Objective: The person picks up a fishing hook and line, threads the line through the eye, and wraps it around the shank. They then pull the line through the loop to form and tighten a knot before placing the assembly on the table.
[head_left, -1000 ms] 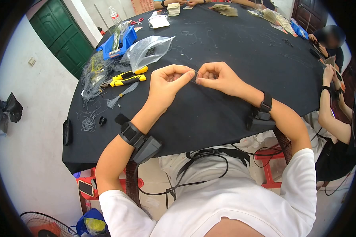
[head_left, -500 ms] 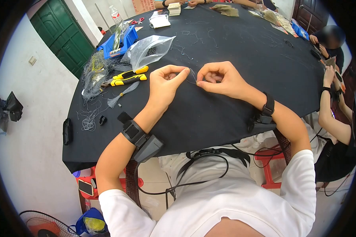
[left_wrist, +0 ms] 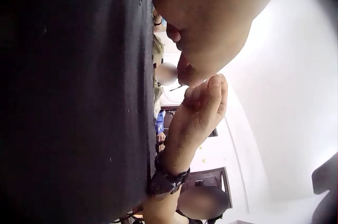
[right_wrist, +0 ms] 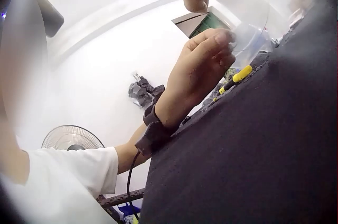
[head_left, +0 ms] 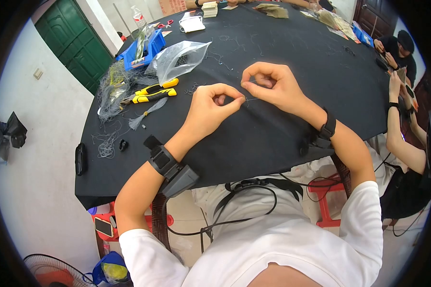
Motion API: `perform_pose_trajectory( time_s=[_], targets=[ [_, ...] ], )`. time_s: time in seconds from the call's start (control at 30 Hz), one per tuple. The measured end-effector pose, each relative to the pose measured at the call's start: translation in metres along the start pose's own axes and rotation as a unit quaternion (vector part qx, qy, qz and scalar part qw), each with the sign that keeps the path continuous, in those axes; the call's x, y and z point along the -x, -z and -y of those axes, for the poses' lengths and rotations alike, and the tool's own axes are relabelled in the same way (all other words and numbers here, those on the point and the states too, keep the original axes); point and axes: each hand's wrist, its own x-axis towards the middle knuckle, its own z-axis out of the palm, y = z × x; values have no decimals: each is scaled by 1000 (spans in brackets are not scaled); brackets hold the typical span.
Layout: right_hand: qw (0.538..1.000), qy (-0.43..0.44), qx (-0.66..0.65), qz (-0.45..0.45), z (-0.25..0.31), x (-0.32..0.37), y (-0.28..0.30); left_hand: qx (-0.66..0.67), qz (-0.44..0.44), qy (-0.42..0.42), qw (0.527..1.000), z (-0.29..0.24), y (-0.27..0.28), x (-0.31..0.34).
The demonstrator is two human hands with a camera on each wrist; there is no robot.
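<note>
My left hand [head_left: 209, 109] pinches a thin grey line [head_left: 253, 99] between thumb and forefinger above the black tablecloth. Slightly farther up and to the right, my right hand [head_left: 278, 88] has thumb and forefinger pinched together on the line as well, its other fingers curled. The fingertips of the two hands are a short gap apart. In the right wrist view, a fine strand of the line [right_wrist: 266, 19] curves beside the left hand [right_wrist: 203, 63]. The left wrist view shows the right hand [left_wrist: 198, 108] just beyond the left hand's thumb.
Yellow-black pliers [head_left: 154, 98], a tied bundle of grey line [head_left: 148, 114] and a tangle of line [head_left: 111, 98] lie left. Behind them are a clear plastic bag [head_left: 175, 69] with small dark pieces and a blue bin [head_left: 153, 50]. Other people sit around the table.
The left hand has come down and to the right; the right hand has gone up and slightly right. The fingertips, close together at first, now stand offset.
</note>
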Motion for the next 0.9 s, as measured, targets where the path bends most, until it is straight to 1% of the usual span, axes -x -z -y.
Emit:
perform_pose_trajectory(
  time_s=[0.1, 0.13, 0.2, 0.3, 0.4, 0.53, 0.6, 0.67, 0.8, 0.9],
  targets=[
    [1000, 12, 3, -13, -6, -2, -1, -1, 24, -61, 998, -3, -1, 1],
    [1000, 16, 3, -17, -8, -2, -1, 11, 27, -67, 997, -5, -1, 1],
    [1000, -12, 6, -14, -7, -3, 1, 34, 33, -77, 996, -7, -1, 2],
    [999, -48, -10, -9, -12, -4, 2, 53, 19, -96, 994, -7, -1, 3],
    [995, -84, -55, 1, -19, -3, -1, 82, -25, -101, 991, -8, -2, 2],
    [985, -103, -129, 47, -26, -2, -6, 168, -78, -71, 980, -3, -3, 0],
    [984, -107, -131, 61, -28, -2, -7, 193, -99, -66, 974, 2, -2, -1],
    [982, -112, -133, 75, -27, -1, -8, 199, -120, -52, 971, 2, -2, -2],
    [984, -95, -121, 87, -22, 2, -10, 196, -159, -23, 967, 0, -1, -1],
    [988, -76, -104, 86, -17, 3, -11, 175, -176, -27, 968, -1, -1, 0]
  ],
)
